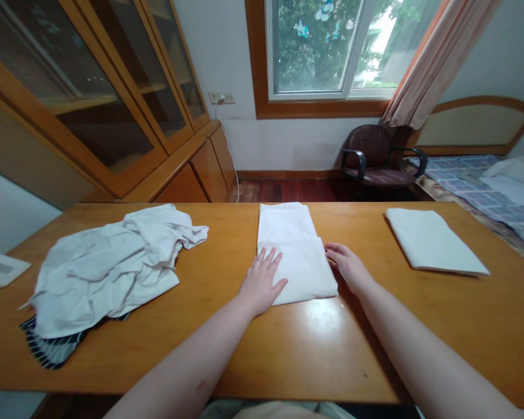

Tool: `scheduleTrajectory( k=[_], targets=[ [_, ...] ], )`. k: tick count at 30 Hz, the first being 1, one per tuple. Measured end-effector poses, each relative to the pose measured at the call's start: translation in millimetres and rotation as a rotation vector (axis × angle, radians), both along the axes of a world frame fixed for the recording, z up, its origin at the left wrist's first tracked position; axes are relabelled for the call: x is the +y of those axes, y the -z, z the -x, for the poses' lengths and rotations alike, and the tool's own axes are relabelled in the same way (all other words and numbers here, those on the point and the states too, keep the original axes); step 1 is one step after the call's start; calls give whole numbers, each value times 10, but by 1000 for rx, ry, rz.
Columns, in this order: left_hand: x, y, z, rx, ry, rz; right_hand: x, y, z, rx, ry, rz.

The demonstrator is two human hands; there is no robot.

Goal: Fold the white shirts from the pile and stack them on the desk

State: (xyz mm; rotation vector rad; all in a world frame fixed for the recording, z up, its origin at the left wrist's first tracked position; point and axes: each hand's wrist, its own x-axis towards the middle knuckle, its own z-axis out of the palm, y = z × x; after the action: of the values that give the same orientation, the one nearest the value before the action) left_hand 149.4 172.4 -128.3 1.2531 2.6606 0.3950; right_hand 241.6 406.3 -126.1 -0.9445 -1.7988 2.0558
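Note:
In front of me a white cloth garment [303,267] lies partly folded on the wooden table [288,355], its near half doubled over and its far end stretching to the table's back edge. My left hand [262,282] rests flat on its left side, fingers spread. At the right edge of the cloth is my right hand [347,265], its fingers loosely curved beside the fabric. Nothing shows in that hand, and I cannot tell whether the fingertips touch the cloth.
A crumpled white cloth pile [113,262] lies on the left, over a dark striped piece [55,346]. At right sits a neatly folded white cloth [432,241]. Beyond the table are a glass-doored cabinet [174,142], an armchair [371,151] and a bed [458,174].

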Motion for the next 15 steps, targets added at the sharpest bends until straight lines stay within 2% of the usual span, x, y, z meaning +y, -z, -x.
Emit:
scheduleTrajectory(
  k=[2,4,7,12,15],
  targets=[
    [-6,-3,-1,-1,-4,-7,-65,-103,-131,-150,-36,-70],
    [-8,-5,-2,1,-6,-10,-98,-175,-274,-278,-164,-132],
    [-4,-5,-2,7,-6,-14,-96,-223,-474,-338,-316,-206],
    [9,-13,-5,1,-9,-19,-90,-179,-654,-285,-447,-293],
    [14,-21,-3,-5,-11,-14,-112,-114,-676,-333,-470,-439]
  ],
)
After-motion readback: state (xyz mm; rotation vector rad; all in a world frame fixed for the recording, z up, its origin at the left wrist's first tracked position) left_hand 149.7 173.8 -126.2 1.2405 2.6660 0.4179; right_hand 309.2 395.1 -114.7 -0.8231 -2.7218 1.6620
